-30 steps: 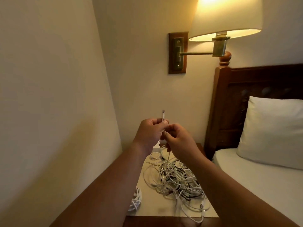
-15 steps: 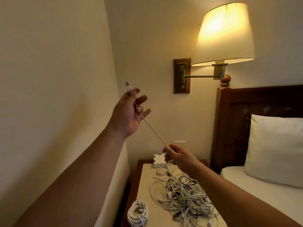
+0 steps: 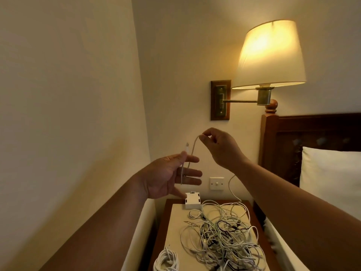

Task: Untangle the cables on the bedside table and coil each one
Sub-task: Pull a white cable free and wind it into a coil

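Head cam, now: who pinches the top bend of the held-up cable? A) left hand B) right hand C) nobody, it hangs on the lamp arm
B: the right hand pinches the white cable at its top bend; the left hand holds the connector end lower down.

Both bare forearms were stretched forward. Left hand (image 3: 170, 177) was lower, palm facing inward, fingers straight and slightly spread, thumb pinning a thin white cable (image 3: 192, 149) against the index finger. Right hand (image 3: 220, 147) was higher and just beside it, wrist bent down, thumb and index pinching the same cable, other fingers curled.
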